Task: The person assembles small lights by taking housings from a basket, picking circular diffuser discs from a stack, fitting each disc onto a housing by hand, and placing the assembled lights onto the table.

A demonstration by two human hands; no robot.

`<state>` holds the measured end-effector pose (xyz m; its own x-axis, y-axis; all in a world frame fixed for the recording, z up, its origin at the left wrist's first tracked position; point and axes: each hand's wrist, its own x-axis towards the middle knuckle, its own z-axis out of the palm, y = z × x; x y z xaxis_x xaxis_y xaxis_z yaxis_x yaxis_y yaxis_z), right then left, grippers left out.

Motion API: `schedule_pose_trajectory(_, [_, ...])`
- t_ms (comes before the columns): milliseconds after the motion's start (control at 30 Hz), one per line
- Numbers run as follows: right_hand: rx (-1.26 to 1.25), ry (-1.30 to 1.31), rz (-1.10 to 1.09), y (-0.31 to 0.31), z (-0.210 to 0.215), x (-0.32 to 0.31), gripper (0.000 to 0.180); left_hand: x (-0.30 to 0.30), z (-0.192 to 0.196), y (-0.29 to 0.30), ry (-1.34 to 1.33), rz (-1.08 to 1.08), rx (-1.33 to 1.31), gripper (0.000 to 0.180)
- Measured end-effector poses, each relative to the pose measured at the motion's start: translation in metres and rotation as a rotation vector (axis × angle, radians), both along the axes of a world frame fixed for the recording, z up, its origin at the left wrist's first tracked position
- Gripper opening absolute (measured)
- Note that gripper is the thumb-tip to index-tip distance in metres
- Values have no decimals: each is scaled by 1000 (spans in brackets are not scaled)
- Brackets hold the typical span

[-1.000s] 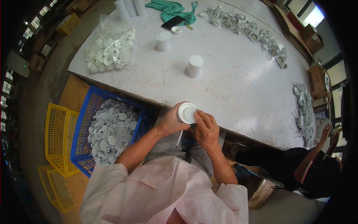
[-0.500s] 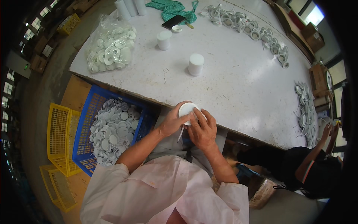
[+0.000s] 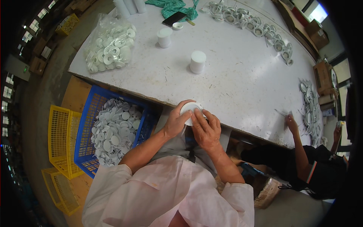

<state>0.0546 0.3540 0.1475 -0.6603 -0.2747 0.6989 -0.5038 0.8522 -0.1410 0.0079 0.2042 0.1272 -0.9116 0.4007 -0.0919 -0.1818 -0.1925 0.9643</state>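
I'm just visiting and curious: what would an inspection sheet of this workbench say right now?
Surface: white table, scuffed and speckled, with the person at its near edge.
Job's things: round white disc held between the left hand and right hand, fingers on its rim.
Clutter: two white stacks, clear bag of white rings, rows of ring parts, green cloth, dark phone.
Fingers: both hands closed on the disc.
Cables: nothing seen.
Surroundings: blue crate of white discs, yellow crates, another person at the table's right.
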Motion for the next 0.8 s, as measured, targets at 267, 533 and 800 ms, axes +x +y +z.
schedule_pose_trajectory(267, [26, 8, 23, 8, -5, -1, 33, -2, -9, 10, -42, 40, 73, 32])
schedule_pose_trajectory(533, [-280, -154, -126, 61, -22, -11, 46, -10, -50, -70, -149, 307, 88, 44])
schedule_pose_trajectory(800, [-173, -5, -1182, 259, -70, -47, 34, 7, -143, -214, -347, 795, -25, 32])
